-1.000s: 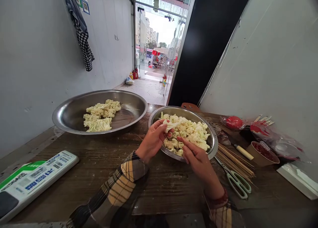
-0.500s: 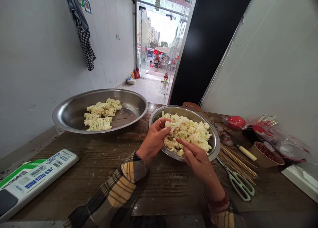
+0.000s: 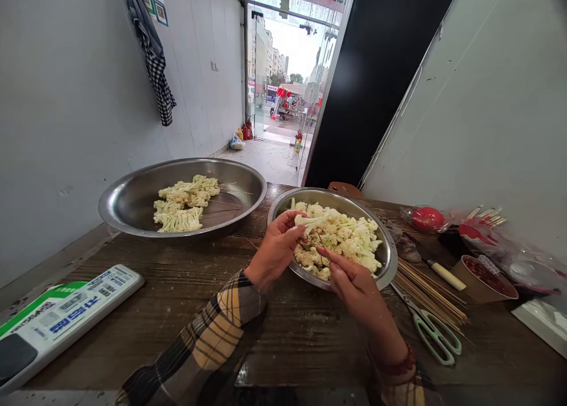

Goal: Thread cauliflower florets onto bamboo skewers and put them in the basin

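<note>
My left hand (image 3: 279, 244) is closed on a pale cauliflower floret (image 3: 313, 220), its stem pinched between thumb and fingers. Between the fingers of my right hand (image 3: 352, 279) is a thin bamboo skewer (image 3: 322, 242), whose upper end points toward that floret; whether it pierces the floret I cannot tell. Both hands are over the near rim of a steel basin (image 3: 390, 249) heaped with loose cauliflower (image 3: 349, 235). To the left, a wider steel basin (image 3: 119, 208) holds skewered cauliflower (image 3: 179, 219) in rows, with thin sticks reaching out to the right.
Right of the near basin lie a bundle of bamboo skewers (image 3: 427, 291), green-handled scissors (image 3: 436, 335) and a knife with a pale handle (image 3: 447, 274). A paper bowl of red contents (image 3: 485, 279) stands beyond. A white device with labels (image 3: 75, 314) rests on the table's left side.
The view has shifted slightly, so the surroundings appear a little further right. Both hands keep nearly the same pose, still holding the floret and the skewer.
</note>
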